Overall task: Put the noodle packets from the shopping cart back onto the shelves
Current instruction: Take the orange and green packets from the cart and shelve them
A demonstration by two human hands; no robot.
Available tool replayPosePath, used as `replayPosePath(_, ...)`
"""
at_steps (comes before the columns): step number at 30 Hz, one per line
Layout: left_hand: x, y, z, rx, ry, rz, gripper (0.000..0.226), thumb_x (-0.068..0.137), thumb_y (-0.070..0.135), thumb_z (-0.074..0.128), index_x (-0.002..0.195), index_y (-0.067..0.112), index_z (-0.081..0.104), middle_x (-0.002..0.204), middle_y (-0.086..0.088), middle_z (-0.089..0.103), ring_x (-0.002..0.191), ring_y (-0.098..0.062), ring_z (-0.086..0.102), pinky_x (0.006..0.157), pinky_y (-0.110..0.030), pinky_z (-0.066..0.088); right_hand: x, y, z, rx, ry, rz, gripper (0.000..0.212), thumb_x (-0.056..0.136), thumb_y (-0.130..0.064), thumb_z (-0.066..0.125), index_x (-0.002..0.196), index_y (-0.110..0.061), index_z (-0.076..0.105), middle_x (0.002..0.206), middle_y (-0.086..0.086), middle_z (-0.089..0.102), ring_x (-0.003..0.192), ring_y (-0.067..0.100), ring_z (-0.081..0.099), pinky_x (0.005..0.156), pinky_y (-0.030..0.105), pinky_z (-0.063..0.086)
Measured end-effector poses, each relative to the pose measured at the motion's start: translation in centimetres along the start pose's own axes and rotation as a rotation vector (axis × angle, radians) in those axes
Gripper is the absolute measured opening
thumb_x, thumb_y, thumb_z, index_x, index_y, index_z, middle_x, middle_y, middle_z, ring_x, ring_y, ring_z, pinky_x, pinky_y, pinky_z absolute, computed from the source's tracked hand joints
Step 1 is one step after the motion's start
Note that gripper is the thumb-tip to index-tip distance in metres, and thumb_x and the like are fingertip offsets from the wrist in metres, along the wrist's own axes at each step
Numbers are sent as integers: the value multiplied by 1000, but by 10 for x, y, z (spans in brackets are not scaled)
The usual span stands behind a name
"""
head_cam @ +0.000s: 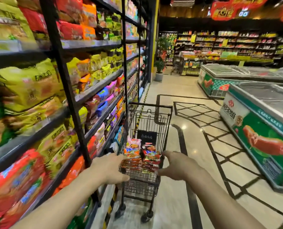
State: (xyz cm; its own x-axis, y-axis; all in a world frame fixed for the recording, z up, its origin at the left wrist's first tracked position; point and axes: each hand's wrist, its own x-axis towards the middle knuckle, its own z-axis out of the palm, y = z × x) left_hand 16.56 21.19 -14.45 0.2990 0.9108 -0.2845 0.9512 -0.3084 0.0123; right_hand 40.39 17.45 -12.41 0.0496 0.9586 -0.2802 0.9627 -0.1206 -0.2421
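Hardly any writing can be read with certainty. The near chest freezer (259,128) carries a white panel with large Chinese characters beside a red round logo, too skewed to make out. The red hanging banners (223,9) at the ceiling bear yellow Chinese characters, blurred. A small dark sign (146,136) in the shopping cart (151,111) shows faint pale script, illegible. Print on the noodle packets (141,156) and the shelves (94,87) is smeared.

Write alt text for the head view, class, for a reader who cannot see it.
Two bare hands, left hand and right hand, reach open toward noodle packets in a black shopping cart beside stocked shelves; freezers stand opposite.
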Motion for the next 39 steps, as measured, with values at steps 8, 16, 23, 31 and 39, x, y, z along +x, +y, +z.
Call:
replayPosePath(8, 125, -19, -19, -34, -15, -41, 88, 80, 77, 55, 154, 38, 27, 151, 3, 44, 137, -24, 48, 100, -45, 47, 146, 12, -15, -42, -58, -19, 77, 78, -64, 73, 144, -35, 46, 138, -5, 60, 122, 20, 59, 93, 40, 54)
replayPosePath(16, 268, -72, -19, -84, -39, -27, 87, 81, 75, 57, 154, 37, 29, 154, 4, 42, 140, -24, 45, 106, -46, 42, 288, 1, -13, -30, -106, 23, 89, 83, -64, 70, 156, -32, 32, 152, -3, 51, 136, 23, 51, 103, 41, 50)
replayPosePath(23, 417, -117, -2, -141, -102, 31, 88, 84, 72, 58, 156, 37, 23, 158, 2, 36, 143, -26, 40, 108, -45, 42, 417, -1, 5, 30, -147, 155, 87, 89, -59, 69, 159, -29, 28, 159, 0, 44, 142, 24, 45, 105, 39, 46)
replayPosePath(31, 542, -128, 77, -166, -259, 114, 83, 86, 66, 57, 157, 32, 28, 159, 0, 37, 143, -28, 40, 109, -47, 42, 520, 27, 81, 134, -208, 323, 79, 91, -57, 66, 156, -27, 32, 151, 12, 49, 135, 31, 51, 107, 45, 48)
replayPosePath(39, 626, -119, 187, -343, -378, -55, 90, 86, 63, 63, 159, 28, 24, 162, -6, 35, 144, -29, 41, 112, -45, 42, 592, 87, 179, 233, -243, 428, 81, 86, -58, 70, 153, -26, 38, 136, 11, 59, 121, 31, 59, 97, 43, 53)
